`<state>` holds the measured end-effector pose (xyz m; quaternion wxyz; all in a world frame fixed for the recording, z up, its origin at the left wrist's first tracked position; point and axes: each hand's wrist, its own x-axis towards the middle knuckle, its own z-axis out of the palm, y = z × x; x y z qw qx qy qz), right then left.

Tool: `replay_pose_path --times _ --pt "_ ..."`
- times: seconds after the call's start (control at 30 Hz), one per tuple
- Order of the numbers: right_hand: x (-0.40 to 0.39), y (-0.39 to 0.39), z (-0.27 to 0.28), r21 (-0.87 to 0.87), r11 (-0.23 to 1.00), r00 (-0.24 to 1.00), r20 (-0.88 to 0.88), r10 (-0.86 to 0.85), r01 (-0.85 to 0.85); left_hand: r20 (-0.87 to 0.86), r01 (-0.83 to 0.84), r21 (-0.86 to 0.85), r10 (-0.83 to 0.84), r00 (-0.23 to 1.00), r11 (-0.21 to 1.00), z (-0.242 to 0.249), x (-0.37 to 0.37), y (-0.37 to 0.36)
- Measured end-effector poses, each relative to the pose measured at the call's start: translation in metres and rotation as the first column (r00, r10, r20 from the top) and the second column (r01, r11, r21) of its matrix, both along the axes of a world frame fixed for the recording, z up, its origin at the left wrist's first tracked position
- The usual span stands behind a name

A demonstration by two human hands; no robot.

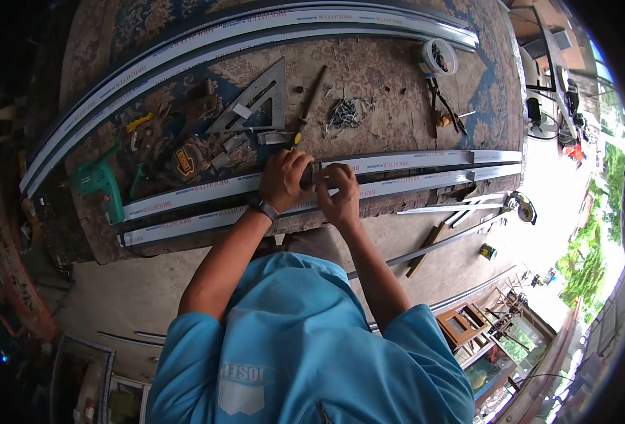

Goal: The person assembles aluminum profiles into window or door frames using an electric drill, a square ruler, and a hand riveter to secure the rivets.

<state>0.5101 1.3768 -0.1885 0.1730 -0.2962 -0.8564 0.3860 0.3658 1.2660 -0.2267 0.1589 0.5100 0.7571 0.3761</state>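
Two long aluminium profiles with white printed film, a far one (397, 160) and a near one (397, 185), lie side by side along the table's near edge. My left hand (284, 182), fingers curled, rests over both profiles near their middle. Just right of it, my right hand (339, 196) has its fingers bent in a pinch. Between my fingertips is a small dark metal piece (316, 171), mostly covered by them. A short metal offcut (275, 138) and a yellow-tipped tool (297, 138) lie just beyond my left hand.
On the patterned table cover (390, 116) lie a set square (266, 99), a pile of screws (348, 113), pliers (439, 106), a tape measure (191, 159) and a green drill (104, 184). A white tub (438, 58) stands far right. More profiles (256, 28) span the back.
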Motion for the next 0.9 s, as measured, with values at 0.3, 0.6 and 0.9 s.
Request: replay_pose_path --times 0.3,0.6,0.9 --pt "-0.015 0.041 0.002 0.089 0.993 0.931 0.362 0.038 -0.075 0.003 -0.024 -0.026 0.024 1.0 0.999 0.002 0.002 0.0" --pt "-0.016 0.054 -0.007 0.102 0.982 0.894 0.436 0.1 -0.16 0.03 -0.023 -0.033 0.024 0.999 0.999 -0.004 0.003 -0.002" --pt "-0.012 0.057 -0.014 0.024 0.988 0.894 0.43 0.128 -0.153 0.043 -0.026 -0.02 0.027 0.999 0.999 -0.005 0.001 -0.004"
